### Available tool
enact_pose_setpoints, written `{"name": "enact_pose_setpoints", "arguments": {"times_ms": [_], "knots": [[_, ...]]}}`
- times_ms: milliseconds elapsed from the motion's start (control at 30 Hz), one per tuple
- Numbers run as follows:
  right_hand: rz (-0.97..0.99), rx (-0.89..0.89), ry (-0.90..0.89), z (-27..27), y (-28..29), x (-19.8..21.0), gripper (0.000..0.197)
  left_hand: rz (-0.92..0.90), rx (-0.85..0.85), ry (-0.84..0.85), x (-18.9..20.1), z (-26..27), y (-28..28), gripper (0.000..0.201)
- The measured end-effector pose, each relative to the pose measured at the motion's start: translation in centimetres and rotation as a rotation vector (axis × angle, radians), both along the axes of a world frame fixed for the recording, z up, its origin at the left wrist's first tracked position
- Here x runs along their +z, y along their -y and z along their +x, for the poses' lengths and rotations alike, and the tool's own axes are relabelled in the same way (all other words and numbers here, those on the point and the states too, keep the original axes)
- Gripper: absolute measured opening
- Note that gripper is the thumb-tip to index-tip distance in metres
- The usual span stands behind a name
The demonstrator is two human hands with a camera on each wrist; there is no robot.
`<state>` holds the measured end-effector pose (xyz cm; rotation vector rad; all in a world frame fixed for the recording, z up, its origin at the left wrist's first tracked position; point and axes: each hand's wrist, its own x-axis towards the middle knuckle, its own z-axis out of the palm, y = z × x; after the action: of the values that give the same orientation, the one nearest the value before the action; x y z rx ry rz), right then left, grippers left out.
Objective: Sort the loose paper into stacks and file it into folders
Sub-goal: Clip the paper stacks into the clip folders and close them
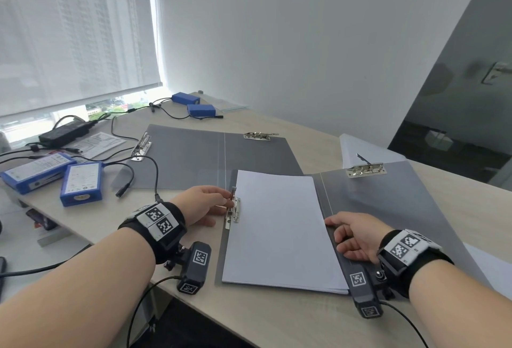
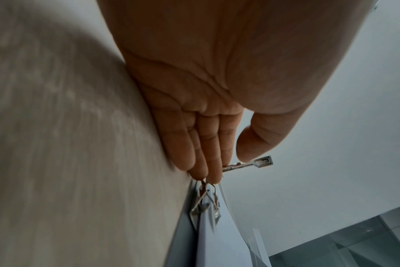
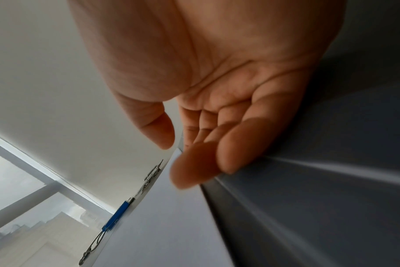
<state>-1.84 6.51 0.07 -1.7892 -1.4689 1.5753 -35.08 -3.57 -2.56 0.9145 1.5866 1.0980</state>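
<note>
**Steel lever under the fingertips: a slip here could skew the stack**

Steel is what the left hand [image 1: 203, 203] works on: its fingers [image 2: 203, 159] and thumb pinch the raised lever of the clip [image 1: 234, 207] on the left edge of the near folder [image 1: 388, 198]. The paper stack [image 1: 279, 229] lies flat on that folder, its left edge just beyond the left fingertips at the clip, its right edge just beside the right hand [image 1: 353, 239]. That hand rests loosely curled on the folder's spine strip, holding nothing; from the right wrist view its fingertips seem to touch the paper's edge, though I cannot tell whether they press it.

The risk, as I judge it, is at the clip. If the lever snaps out of the pinch, it may catch a fingertip or clamp down on sheets that are not squared. With the right hand only lightly on the edge, the stack could creep sideways and be pinned crooked, or the bottom sheets could miss the clamp. Whether the paper sits under the clip's bar or only against it is not clear.

Farther from the left fingers, a second open folder [image 1: 194, 153] lies on the worktop [image 1: 291, 317], holding no paper that I can see. Blue battery packs [image 1: 80, 182] and cables lie beyond the left wrist.
</note>
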Motion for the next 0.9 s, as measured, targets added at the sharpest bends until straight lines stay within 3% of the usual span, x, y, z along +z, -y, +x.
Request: {"name": "enact_pose_setpoints", "arguments": {"times_ms": [800, 900], "knots": [[-0.029, 0.05, -0.085, 0.84, 0.13, -0.27, 0.023, -0.002, 0.006, -0.003, -0.17, -0.11, -0.21, 0.017], [-0.015, 0.053, -0.068, 0.66, 0.27, -0.29, 0.023, -0.006, 0.011, -0.01, 0.18, 0.12, -0.18, 0.026]]}}
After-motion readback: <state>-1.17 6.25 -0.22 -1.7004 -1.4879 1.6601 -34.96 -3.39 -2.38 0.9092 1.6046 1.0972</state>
